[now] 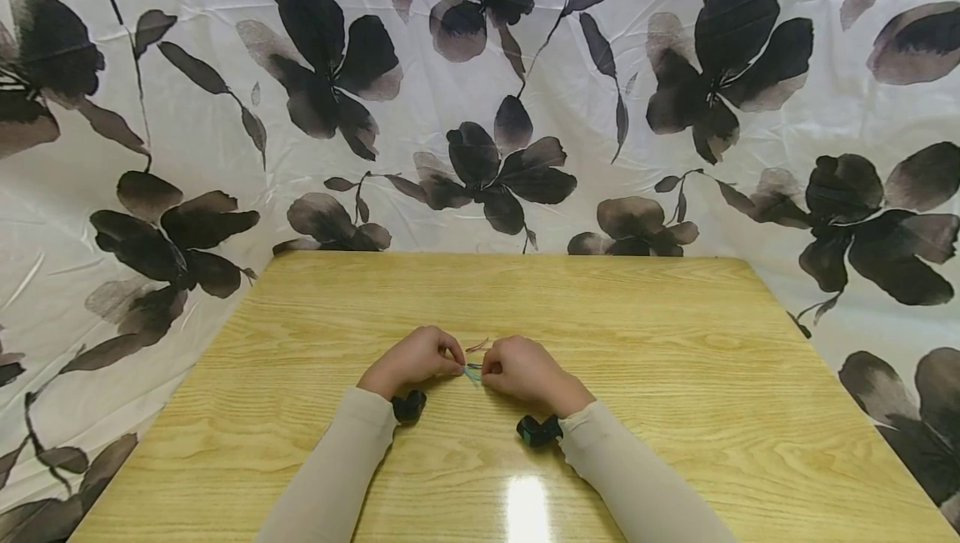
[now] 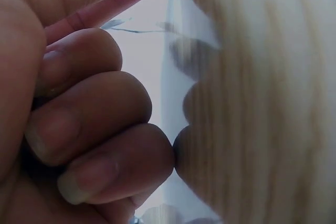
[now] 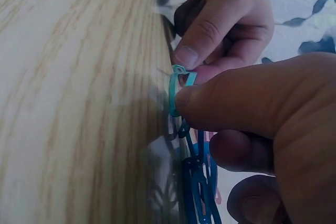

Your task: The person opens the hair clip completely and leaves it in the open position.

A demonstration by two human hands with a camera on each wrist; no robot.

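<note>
Close together over the middle of the table, my left hand [image 1: 418,357] and right hand [image 1: 525,374] meet at a small teal paper clip [image 3: 172,96]. The left thumb and finger pinch its far end in the right wrist view. My right thumb and fingers pinch its near side. Below it, blue paper clips [image 3: 201,195] form looped shapes beside the right fingers, overlapping one another. Pink clips [image 1: 477,348] show just beyond the hands. In the left wrist view, the other left fingers [image 2: 94,121] are curled toward the palm, and the pinched clip is hidden.
The wood-grain table [image 1: 637,318] extends around both hands, with a bright light reflection near its front. Behind and beside it hangs a white cloth [image 1: 420,101] with dark flowers. A black wrist camera [image 1: 538,431] sits on each wrist, below the beige sleeves [image 1: 637,468].
</note>
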